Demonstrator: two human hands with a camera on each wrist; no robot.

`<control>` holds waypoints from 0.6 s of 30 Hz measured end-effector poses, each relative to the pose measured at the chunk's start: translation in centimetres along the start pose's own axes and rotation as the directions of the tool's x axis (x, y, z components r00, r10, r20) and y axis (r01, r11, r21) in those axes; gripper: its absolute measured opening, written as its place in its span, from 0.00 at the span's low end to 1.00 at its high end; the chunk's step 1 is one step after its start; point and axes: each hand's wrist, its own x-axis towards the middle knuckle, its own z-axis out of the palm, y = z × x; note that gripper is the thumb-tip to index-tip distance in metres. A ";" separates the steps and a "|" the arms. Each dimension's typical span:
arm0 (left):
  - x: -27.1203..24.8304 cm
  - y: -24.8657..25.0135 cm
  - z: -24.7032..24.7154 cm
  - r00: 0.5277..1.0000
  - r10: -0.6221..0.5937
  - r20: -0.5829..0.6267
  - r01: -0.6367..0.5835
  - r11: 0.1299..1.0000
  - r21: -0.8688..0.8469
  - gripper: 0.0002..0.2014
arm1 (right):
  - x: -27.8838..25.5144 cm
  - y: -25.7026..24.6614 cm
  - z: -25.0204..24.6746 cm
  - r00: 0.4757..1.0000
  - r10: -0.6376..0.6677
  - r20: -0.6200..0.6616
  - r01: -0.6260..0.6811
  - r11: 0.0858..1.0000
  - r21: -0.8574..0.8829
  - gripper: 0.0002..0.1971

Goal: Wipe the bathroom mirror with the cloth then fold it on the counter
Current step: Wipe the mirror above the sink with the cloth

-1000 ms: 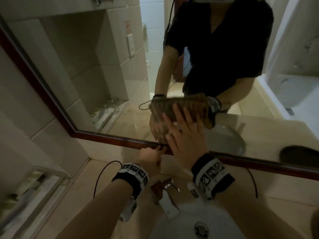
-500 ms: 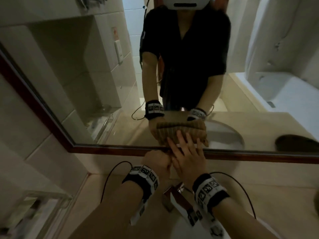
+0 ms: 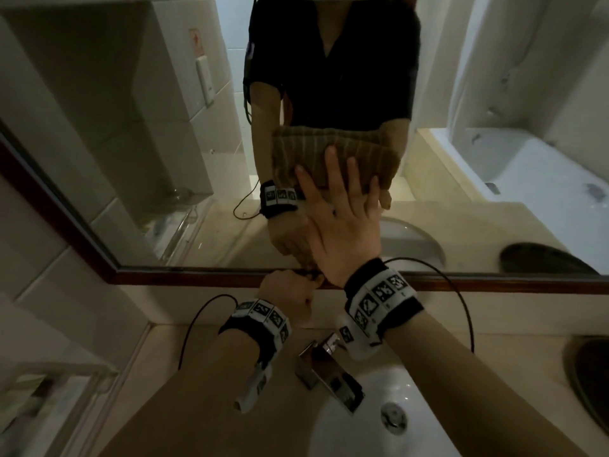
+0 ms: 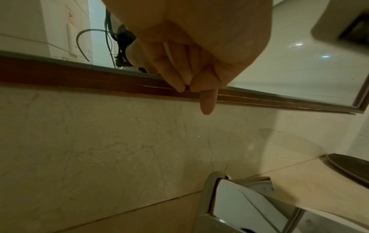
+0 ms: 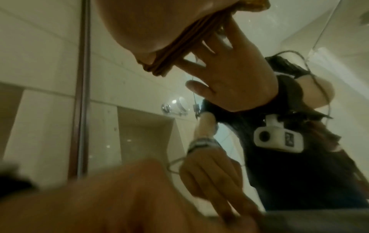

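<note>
Pressing the cloth (image 3: pixel 333 159) flat-fingered, the right hand (image 3: pixel 346 225) should overlap strokes on the mirror (image 3: pixel 148 159); the left hand (image 3: pixel 290 295), seemingly clenched, braces.

right hand (image 3: pixel 342 225) and cloth (image 5: pixel 179 52) now higher up the mirror (image 3: pixel 131 159) — well above its frame

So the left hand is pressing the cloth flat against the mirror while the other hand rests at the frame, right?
Wrong hand: the head view shows the right hand pressing the cloth flat against the mirror, while the left hand rests at the frame.
</note>
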 end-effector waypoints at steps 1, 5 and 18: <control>0.0 0.0 -0.1 0.999 -0.036 -0.021 0.036 0.999 -0.026 0.08 | -0.8 0.1 0.8 1.000 -0.006 0.019 0.006 1.000 -0.016 0.31; 0.1 0.4 0.3 1.000 -0.002 0.011 0.002 1.000 -0.006 0.13 | -5.9 1.3 5.1 0.992 -0.067 0.108 0.076 0.994 -0.084 0.32; -3.7 -3.4 1.3 0.990 0.093 -0.108 -0.109 0.981 -0.157 0.14 | -11.2 2.3 6.9 0.939 -0.053 0.341 0.094 0.990 -0.104 0.33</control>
